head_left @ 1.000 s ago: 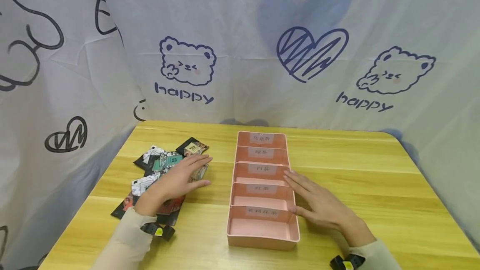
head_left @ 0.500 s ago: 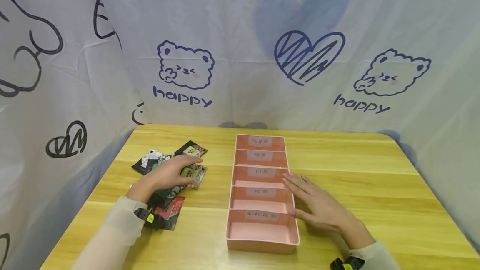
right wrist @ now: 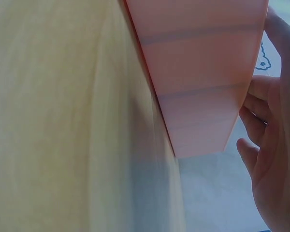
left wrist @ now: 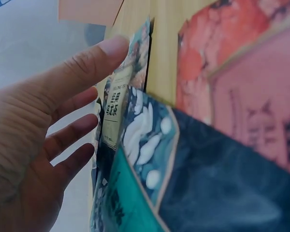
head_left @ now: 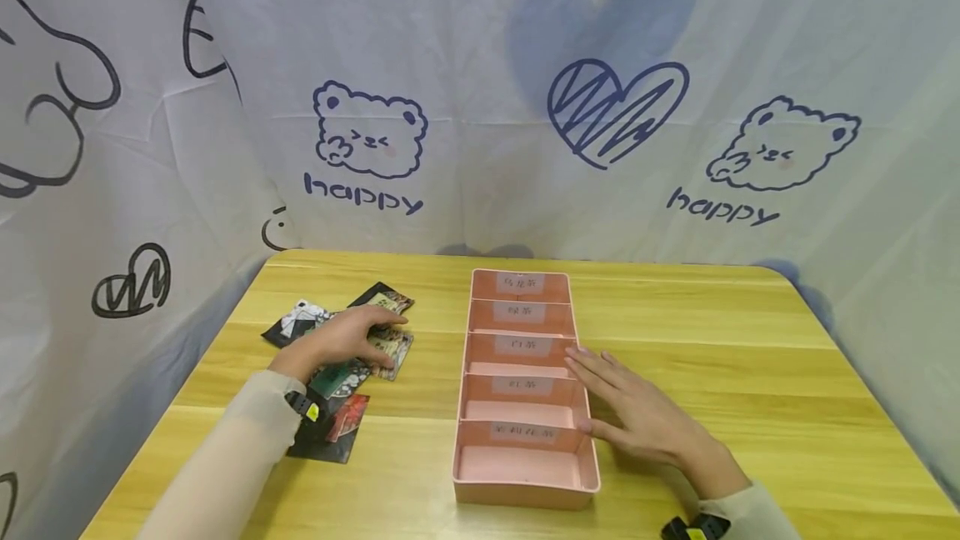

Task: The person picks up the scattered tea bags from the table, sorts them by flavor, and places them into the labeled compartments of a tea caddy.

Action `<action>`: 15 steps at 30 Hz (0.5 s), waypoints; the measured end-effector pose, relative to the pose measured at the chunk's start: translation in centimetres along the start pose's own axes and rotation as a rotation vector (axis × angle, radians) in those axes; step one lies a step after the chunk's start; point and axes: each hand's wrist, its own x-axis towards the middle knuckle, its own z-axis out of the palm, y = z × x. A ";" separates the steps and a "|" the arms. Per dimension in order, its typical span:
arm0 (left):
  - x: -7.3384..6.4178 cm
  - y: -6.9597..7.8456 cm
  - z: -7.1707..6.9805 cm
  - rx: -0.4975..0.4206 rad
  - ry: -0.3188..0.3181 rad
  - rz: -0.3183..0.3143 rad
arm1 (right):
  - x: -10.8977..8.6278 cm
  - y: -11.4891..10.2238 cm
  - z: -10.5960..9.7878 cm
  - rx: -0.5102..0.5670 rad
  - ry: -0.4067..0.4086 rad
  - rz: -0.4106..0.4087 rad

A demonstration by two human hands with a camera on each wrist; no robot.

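Note:
My left hand (head_left: 339, 337) is over a loose pile of flat tea sachets at the table's left. Its thumb and fingers are spread either side of a beige-labelled sachet (left wrist: 117, 104); in the left wrist view the thumb tip overlaps that sachet, but contact cannot be told. A green sachet (left wrist: 128, 193) and a red one (left wrist: 241, 82) lie nearer the wrist. At the table's middle stands a long pink divided box (head_left: 525, 493). My right hand (head_left: 648, 415) rests its fingertips and thumb on the box's right rim, fingers fairly straight.
Several compartments of the box carry labels with Chinese writing, such as the front label (head_left: 523, 432). Behind the wooden table (head_left: 712, 340) hangs a white cloth (head_left: 480, 173) with bear and heart drawings. A black-edged sachet (head_left: 393, 302) lies beyond my left hand.
My left hand has shifted left and back over the pile, and its fingers and thumb have bent more. Sachets under it have moved about. My right hand has stayed on the box rim.

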 end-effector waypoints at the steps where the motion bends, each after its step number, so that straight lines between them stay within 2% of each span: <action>1: 0.1 -0.1 0.0 0.000 -0.001 -0.002 | 0.0 0.0 0.0 -0.001 0.000 0.000; 5: 0.6 -0.7 0.1 0.013 -0.011 0.012 | 0.0 0.0 -0.2 -0.010 0.001 -0.007; 10: 1.0 -1.1 0.0 0.030 -0.025 0.061 | -0.1 0.1 -0.1 -0.006 0.009 -0.006; 15: 1.4 -1.3 0.1 0.097 -0.028 0.097 | 0.0 0.1 0.1 -0.014 0.027 -0.002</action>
